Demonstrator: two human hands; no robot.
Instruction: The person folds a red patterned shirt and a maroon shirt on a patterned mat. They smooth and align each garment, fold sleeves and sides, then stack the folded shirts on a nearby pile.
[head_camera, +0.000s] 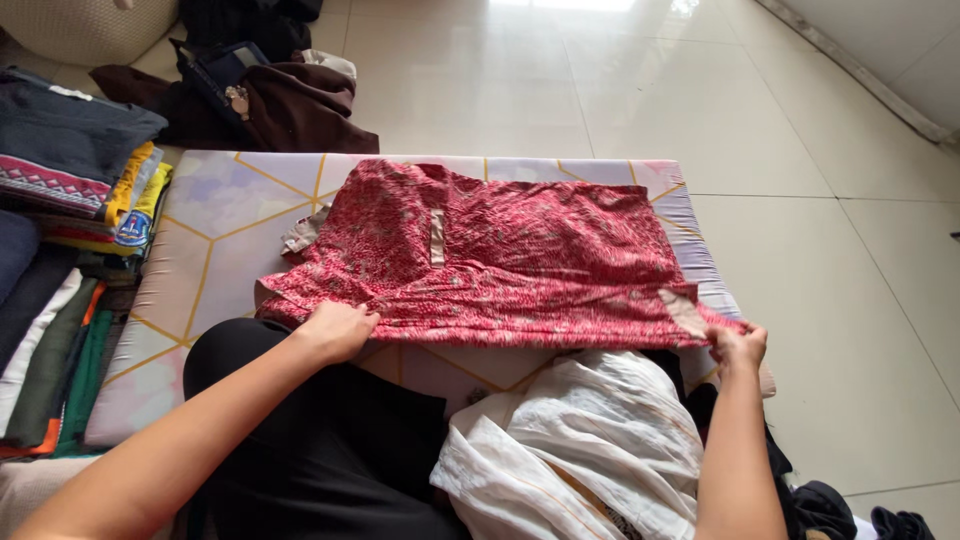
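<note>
Across the padded board (210, 250) with its pale marbled cover and gold lines, I've got a red patterned garment (500, 250) spread out flat, collar end to my left, hem end to my right. Left hand (335, 330) sits on the near edge of the red cloth, fingers (352, 318) curled down over the fabric and gripping it against the board. Right hand (738, 347) is out at the far right corner of the garment, fingers (745, 335) pinched shut on the hem corner, where a beige lining patch shows just beside them. The cloth runs taut between both hands along the near edge.

Just below, in my lap, lies a crumpled white garment (590, 440), touching my right forearm, with my black-clad knee (300, 430) next to it under my left arm. Off to the left, a stack of folded clothes (70, 240) in grey, yellow, green and white stands beside the board. Beyond the board's far left corner, a heap of dark brown cloth (290, 105) rests on the glossy tiled floor (800, 150), which stretches away to the right.
</note>
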